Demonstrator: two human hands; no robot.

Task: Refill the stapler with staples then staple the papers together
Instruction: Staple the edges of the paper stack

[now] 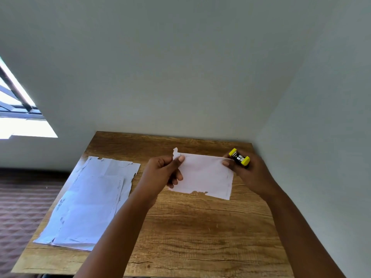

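A small set of white papers [204, 175] with torn edges is held up above the wooden table [200, 227]. My left hand [162, 171] pinches its top left corner between thumb and fingers. My right hand [249, 173] grips a yellow and black stapler [240, 157] at the papers' top right corner, its thumb on the sheet. The stapler's mouth sits at that corner; whether paper is inside it is hidden.
A loose pile of white sheets [90, 201] with torn edges lies flat on the table's left side. White walls close in behind and to the right of the table. A window [18, 109] is at the far left, patterned floor below it.
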